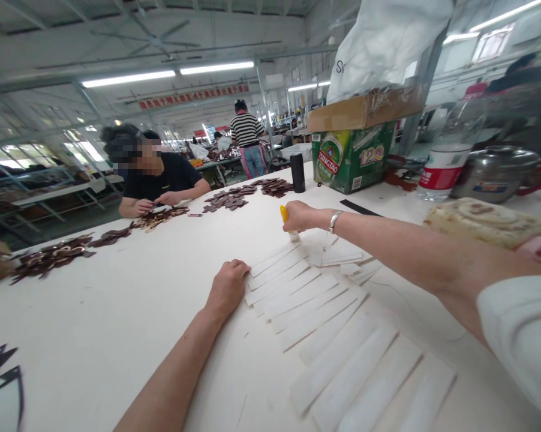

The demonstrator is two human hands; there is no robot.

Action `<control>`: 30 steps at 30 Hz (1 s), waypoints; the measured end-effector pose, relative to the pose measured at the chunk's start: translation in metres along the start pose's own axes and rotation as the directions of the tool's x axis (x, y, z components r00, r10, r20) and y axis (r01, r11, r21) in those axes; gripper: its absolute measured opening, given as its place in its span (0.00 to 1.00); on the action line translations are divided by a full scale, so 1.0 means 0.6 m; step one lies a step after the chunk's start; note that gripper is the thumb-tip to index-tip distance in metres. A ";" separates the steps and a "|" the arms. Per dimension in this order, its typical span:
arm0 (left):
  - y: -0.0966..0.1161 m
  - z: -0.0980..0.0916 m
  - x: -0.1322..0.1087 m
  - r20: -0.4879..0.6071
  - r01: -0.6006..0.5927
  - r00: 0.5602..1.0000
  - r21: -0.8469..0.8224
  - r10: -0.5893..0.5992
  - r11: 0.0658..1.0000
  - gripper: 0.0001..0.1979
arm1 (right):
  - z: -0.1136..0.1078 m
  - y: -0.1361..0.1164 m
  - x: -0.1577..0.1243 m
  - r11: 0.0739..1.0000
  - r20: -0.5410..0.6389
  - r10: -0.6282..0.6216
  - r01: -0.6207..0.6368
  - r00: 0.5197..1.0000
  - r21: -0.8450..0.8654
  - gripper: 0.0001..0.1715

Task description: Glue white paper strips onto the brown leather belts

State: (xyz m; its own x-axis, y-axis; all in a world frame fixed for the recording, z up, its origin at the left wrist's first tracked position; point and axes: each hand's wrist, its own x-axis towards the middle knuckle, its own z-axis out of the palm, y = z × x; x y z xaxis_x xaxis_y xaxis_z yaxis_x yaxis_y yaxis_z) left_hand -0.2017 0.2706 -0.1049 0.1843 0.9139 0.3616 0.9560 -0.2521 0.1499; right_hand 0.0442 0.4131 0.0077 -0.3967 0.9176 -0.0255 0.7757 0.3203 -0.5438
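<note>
1. Okay, so from where I'm standing, the person's left hand [228,288] is sitting on the desk [117,336], fingers loosely curled, with nothing visible in it. It's right up against the edge of the strips.
2. The right hand [300,217] is closed around a yellow-handled tool [283,213], with its lower end down near the top of the strips. Can't really tell what the tool is, since the fingers cover most of it.
3. The white strips [337,342] are fanned out in overlapping rows on the desk, between the two hands, with a loose bunch under the right hand.
4. Further up the desk there are piles of dark brown cut pieces [52,258], and a co-worker [162,183] in a black tee sits at the far edge with both hands near a small heap of them.
5. Off to the right there's a Tsingtao carton [351,157] with a white bag on top, a black flask [298,173] next to it, a water bottle [445,162], a steel pot [495,171] and a pale rolled sheet [486,223].
6. Way back in the aisle, someone in a striped shirt [247,129] stands facing away.
</note>
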 end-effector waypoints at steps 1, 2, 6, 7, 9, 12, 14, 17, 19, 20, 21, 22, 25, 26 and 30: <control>0.000 -0.003 0.000 -0.004 0.011 1.000 -0.003 -0.011 1.000 0.17 | -0.016 0.010 -0.006 0.999 -0.048 -0.009 0.011 0.999 0.052 0.14; 0.002 -0.008 0.001 -0.011 0.030 0.999 -0.004 -0.030 1.000 0.17 | -0.034 0.020 -0.013 0.993 -0.102 -0.020 0.032 0.995 0.113 0.13; 0.040 -0.027 0.033 -0.079 0.136 0.988 0.014 -0.135 0.991 0.16 | -0.108 0.057 -0.044 0.932 -0.364 -0.033 0.160 0.931 0.325 0.08; 0.061 -0.030 0.050 -0.085 0.149 0.986 0.022 -0.146 0.989 0.15 | -0.124 0.066 -0.053 0.913 -0.422 -0.024 0.192 0.906 0.360 0.08; 0.116 -0.027 0.094 -0.047 0.129 0.991 0.032 -0.128 0.991 0.13 | -0.149 0.081 -0.071 0.881 -0.507 0.002 0.238 0.862 0.408 0.06; 0.214 0.000 0.168 0.089 0.048 0.995 0.023 -0.050 0.999 0.13 | -0.166 0.101 -0.098 0.855 -0.567 0.026 0.276 0.823 0.439 0.05; 0.273 0.027 0.211 0.190 0.013 0.982 0.018 -0.017 1.000 0.18 | -0.170 0.112 -0.115 0.851 -0.582 0.024 0.288 0.813 0.439 0.05; 0.329 0.066 0.254 0.328 0.042 0.943 0.050 -0.056 0.998 0.19 | -0.174 0.128 -0.139 0.853 -0.594 0.017 0.299 0.804 0.428 0.04; 0.346 0.083 0.267 0.399 0.089 0.910 0.085 -0.116 0.992 0.18 | -0.177 0.138 -0.152 0.853 -0.592 0.012 0.301 0.806 0.427 0.04; 0.349 0.088 0.271 0.426 0.108 0.894 0.098 -0.140 0.989 0.17 | -0.180 0.142 -0.157 0.851 -0.587 0.012 0.300 0.809 0.431 0.04; 0.351 0.091 0.273 0.446 0.122 0.881 0.107 -0.157 0.987 0.17 | -0.183 0.146 -0.161 0.848 -0.583 0.014 0.299 0.813 0.438 0.04; 0.351 0.092 0.274 0.460 0.129 0.872 0.113 -0.167 0.985 0.18 | -0.185 0.149 -0.163 0.843 -0.580 0.020 0.299 0.814 0.448 0.04; 0.348 0.088 0.276 0.473 0.124 0.865 0.122 -0.168 0.985 0.18 | -0.193 0.153 -0.163 0.813 -0.584 0.057 0.302 0.810 0.498 0.07; 0.348 0.086 0.277 0.476 0.116 0.865 0.124 -0.161 0.986 0.19 | -0.195 0.153 -0.162 0.798 -0.582 0.072 0.303 0.810 0.520 0.09; 0.353 0.080 0.284 0.504 0.067 0.856 0.115 -0.116 0.991 0.18 | -0.195 0.147 -0.156 0.730 -0.543 0.115 0.300 0.832 0.614 0.14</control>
State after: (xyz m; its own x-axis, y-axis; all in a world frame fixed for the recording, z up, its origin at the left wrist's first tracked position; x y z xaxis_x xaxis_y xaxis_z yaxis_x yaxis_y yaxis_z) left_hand 0.0430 0.3881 -0.0561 0.1613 0.9719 -0.1713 0.9861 -0.1518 0.0673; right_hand 0.2071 0.3829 0.0604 0.0256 0.9278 0.3723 0.1458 0.3649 -0.9195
